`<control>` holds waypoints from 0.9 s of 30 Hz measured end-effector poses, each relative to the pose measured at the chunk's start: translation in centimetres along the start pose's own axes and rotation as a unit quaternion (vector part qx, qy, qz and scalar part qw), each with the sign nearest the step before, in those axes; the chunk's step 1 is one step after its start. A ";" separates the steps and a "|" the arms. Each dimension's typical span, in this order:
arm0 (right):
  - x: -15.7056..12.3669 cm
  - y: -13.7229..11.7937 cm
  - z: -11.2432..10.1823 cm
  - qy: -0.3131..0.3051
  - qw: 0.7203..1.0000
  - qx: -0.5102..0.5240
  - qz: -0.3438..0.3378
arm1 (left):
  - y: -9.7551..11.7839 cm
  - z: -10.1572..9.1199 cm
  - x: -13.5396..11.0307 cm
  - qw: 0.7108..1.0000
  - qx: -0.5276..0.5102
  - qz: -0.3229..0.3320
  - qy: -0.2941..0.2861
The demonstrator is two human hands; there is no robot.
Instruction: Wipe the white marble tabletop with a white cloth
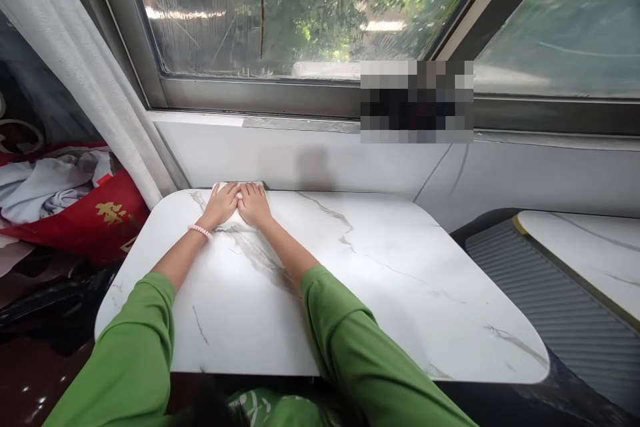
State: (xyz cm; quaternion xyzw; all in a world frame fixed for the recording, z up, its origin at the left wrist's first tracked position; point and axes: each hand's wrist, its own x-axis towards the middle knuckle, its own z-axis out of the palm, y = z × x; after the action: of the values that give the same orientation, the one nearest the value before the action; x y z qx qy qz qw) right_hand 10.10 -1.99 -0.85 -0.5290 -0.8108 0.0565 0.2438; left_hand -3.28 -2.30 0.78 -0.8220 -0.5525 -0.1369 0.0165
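Both my hands rest side by side at the far edge of a white marble-patterned table point(400, 280), close to the wall. Beneath them is a white cloth point(234, 219), mostly covered by the hands. My left hand point(221, 205), with a pale pink beaded band at the wrist, presses on the cloth with its fingers close together. Touching it at the fingers, my right hand point(255, 205) bears on the cloth's right part, its fingers also together and pointing at the wall. The undersides of both hands are hidden. Green sleeves cover my arms to below the elbows.
A window frame point(260, 95) and white wall point(225, 147) stand behind the table. Left are a curtain point(75, 47) and a red bag point(107, 217) with pale cloth inside. A ribbed grey surface point(545, 300) and another marble-patterned top point(585, 247) lie right. One sill patch is blurred.
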 end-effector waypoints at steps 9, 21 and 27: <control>-4.3 -1.3 -1.2 -0.019 0.999 0.010 -0.038 | 2.5 -0.4 -5.2 0.999 0.042 -0.011 0.026; -20.3 -8.5 -5.0 -0.069 0.992 0.031 -0.097 | 9.3 -4.3 -22.2 0.999 0.046 0.024 0.014; -22.3 -10.1 -5.3 -0.095 0.983 0.038 -0.153 | 10.7 -5.3 -26.1 0.998 0.053 -0.018 0.016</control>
State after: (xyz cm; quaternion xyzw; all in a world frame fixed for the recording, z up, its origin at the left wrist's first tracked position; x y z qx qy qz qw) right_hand 11.32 -26.99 -0.15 -0.3815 -0.8988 0.0998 0.1914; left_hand -3.84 -31.01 0.81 -0.8075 -0.5736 -0.1208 0.0662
